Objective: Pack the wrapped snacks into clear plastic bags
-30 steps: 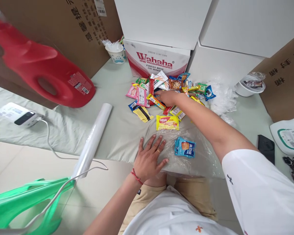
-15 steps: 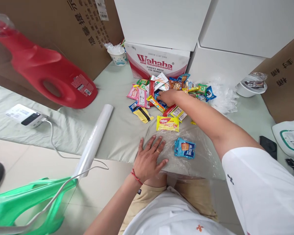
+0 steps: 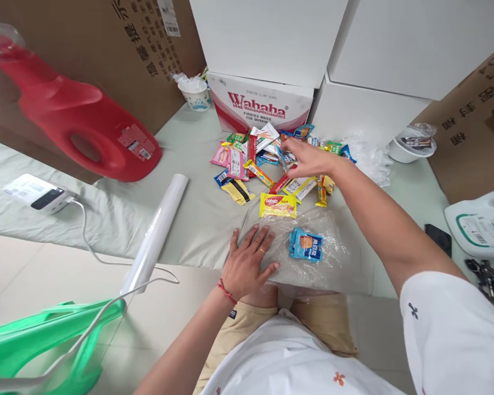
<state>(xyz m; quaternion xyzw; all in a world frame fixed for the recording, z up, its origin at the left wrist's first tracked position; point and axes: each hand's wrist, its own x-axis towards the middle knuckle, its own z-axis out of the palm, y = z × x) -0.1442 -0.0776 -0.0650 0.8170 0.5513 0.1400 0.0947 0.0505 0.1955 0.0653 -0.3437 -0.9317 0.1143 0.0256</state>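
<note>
My left hand (image 3: 249, 262) lies flat with fingers spread on the clear plastic film at the front edge of the cloth-covered surface. To its right, a small stack of light-blue snack packets (image 3: 307, 245) rests on the film (image 3: 337, 263). Just above sits a yellow nabati wafer packet (image 3: 278, 205). Over the pile of wrapped snacks, my right hand (image 3: 307, 156) pinches a blue snack packet (image 3: 283, 159), seen almost edge-on. Around it lie pink packets (image 3: 236, 164), a yellow-and-black packet (image 3: 239, 190), red packets and a slim yellow one (image 3: 259, 173).
Behind the pile stand a Wahaha carton (image 3: 263, 104) and white boxes (image 3: 267, 38). A red jug (image 3: 82, 120), a film roll (image 3: 156, 230) and a white cabled device (image 3: 39, 192) are left. Crumpled clear plastic (image 3: 366, 159), a white tub (image 3: 411, 145) and a white jug (image 3: 483, 225) are right.
My right hand has lifted from the pile and shifted slightly right, a blue packet now between its fingers. Some yellow packets beneath it show more. My left hand stays flat.
</note>
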